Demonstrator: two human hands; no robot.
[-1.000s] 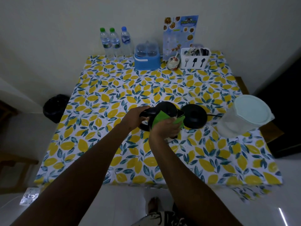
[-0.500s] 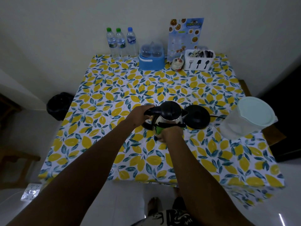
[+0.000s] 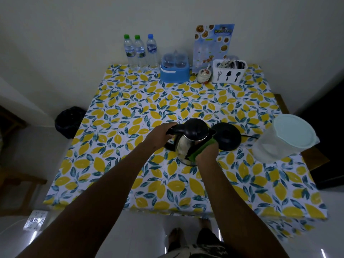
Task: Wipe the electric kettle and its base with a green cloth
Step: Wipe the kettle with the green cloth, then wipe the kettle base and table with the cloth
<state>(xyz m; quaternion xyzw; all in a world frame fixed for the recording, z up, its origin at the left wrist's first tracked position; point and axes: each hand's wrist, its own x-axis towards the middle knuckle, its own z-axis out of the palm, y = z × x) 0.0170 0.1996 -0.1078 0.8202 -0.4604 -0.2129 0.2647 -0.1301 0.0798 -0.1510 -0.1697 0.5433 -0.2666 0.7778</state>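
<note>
A steel electric kettle [image 3: 183,146] with a black lid stands upright on the lemon-print table [image 3: 141,112], just left of its round black base [image 3: 228,135]. My left hand [image 3: 161,135] grips the kettle's black handle. My right hand [image 3: 206,153] presses a green cloth [image 3: 202,148] against the kettle's right side, low on the steel body. The base's black cord runs off to the right.
A clear lidded jug [image 3: 284,138] stands at the right edge, close to the base. Along the back wall are three water bottles [image 3: 139,50], a blue container [image 3: 175,68], a small jar [image 3: 204,76], a menu card [image 3: 213,45] and a white cutlery holder [image 3: 229,70]. A black bin [image 3: 69,121] sits on the floor at left.
My right hand with the green cloth has moved from the kettle's top and front down around to its right side. My left hand has stayed on the handle.
</note>
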